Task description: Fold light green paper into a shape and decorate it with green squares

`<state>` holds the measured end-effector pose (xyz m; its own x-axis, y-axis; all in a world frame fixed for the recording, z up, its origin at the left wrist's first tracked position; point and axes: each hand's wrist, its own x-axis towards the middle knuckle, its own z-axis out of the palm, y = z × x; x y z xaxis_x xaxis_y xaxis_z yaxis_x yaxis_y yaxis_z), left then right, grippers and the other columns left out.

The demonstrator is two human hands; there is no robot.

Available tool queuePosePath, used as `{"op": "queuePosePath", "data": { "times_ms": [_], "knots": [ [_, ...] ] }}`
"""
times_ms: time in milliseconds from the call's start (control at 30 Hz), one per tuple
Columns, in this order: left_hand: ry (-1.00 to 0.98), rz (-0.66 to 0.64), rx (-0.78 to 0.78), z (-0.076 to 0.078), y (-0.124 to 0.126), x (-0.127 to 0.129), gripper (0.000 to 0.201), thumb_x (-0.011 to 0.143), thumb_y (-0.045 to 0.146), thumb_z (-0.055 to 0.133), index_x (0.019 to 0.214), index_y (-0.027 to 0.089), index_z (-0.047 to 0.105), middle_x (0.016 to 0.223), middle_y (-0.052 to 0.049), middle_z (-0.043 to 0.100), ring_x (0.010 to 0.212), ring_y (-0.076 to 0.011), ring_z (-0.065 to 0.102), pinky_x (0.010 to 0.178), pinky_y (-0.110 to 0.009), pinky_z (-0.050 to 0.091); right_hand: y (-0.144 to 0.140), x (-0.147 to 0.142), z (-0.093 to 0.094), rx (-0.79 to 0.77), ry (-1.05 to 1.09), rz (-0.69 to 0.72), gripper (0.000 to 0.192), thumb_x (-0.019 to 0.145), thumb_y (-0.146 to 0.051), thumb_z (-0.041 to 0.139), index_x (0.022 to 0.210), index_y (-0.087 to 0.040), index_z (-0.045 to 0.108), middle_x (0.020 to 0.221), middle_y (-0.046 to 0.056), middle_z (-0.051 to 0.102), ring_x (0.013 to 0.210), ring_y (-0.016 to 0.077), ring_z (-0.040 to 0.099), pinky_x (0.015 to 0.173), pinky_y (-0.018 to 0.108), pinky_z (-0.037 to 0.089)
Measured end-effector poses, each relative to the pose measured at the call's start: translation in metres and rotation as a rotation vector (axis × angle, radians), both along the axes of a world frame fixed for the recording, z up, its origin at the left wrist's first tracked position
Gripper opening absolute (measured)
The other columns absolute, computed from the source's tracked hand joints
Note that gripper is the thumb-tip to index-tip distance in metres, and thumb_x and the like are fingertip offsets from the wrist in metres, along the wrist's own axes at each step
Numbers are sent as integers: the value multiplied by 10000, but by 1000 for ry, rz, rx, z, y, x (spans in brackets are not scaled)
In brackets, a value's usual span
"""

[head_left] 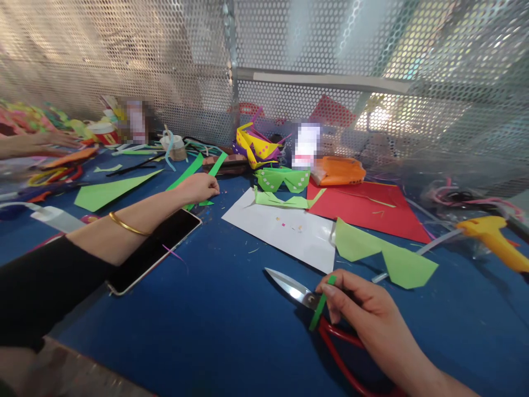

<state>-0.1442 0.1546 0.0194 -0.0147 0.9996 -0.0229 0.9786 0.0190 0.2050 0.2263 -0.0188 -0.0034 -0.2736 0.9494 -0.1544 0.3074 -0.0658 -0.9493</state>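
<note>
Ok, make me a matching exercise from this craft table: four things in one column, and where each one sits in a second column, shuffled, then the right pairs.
Things:
1. scissors
2. phone
3. glue gun
4. green paper strip

Places:
A. under the left forearm
B. pinched in the right hand's fingers, across the scissors
C. far right on the blue table
D. under the right hand, blades pointing left

Pairs: 1-D, 2-A, 3-C, 4-B
</note>
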Motion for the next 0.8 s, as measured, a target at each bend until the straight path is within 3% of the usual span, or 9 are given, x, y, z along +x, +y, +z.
{"op": "queuePosePath", "data": {
  "times_ms": [333,600,800],
  "knots": [
    [-69,-6,13,1,-7,-3,279,693,336,615,904,213,750,789,-25,738,722,-181,648,649,-260,451,-1,0,0,7,0,10,311,838,-479,573,698,-204,609,530,-30,539,499,99,511,494,199,414],
    [-68,13,25,2,-3,3,106,637,265,621,667,236,718,672,2,700,723,-196,627,633,-266,413,1,-1,3,9,-23,15,315,838,-473,567,697,-195,616,531,-28,541,504,100,513,499,198,419],
    [-213,62,8,2,-4,3,95,618,250,608,620,210,694,638,-23,677,683,-190,616,652,-270,447,0,-2,2,6,-20,17,313,842,-473,566,692,-201,609,528,-26,545,511,105,504,496,201,413]
  ]
}}
